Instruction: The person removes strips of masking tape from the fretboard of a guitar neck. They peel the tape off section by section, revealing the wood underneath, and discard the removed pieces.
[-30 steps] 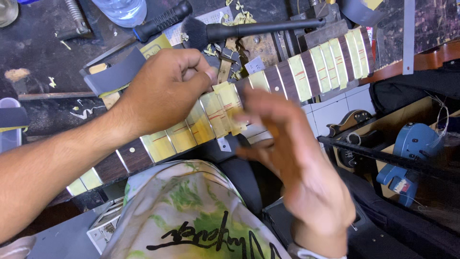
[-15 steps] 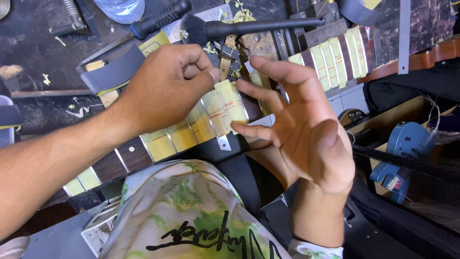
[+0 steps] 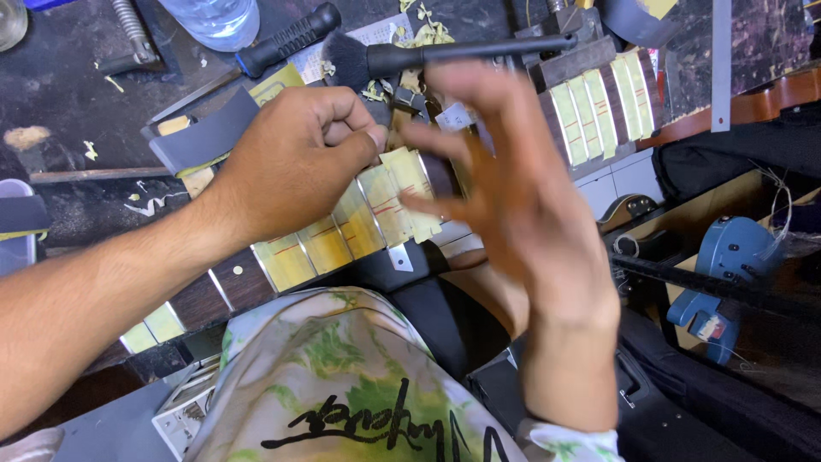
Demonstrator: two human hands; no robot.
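Left hand (image 3: 295,158) in a closed grip pinching tape (image 3: 389,201) on the fretboard (image 3: 248,278), mid-tabletop; right hand (image 3: 513,197) spread, empty, above it. Judged midway: most frets masked, dark ones bare at near left.

The guitar neck (image 3: 359,227) lay slantwise across the workbench, running from the lower left up toward the upper right. Its fretboard was dark wood, crossed by thin metal frets. Strips of pale yellow tape (image 3: 389,205) covered the wood between the frets, each strip carrying a thin red line, so that only the frets showed between them. Toward the lower left a few spaces were bare dark wood. The taped part carried on at the upper right (image 3: 599,107), beyond the stretch hidden by the hands. One strip near the middle had its lower end loose, hanging over the edge of the neck
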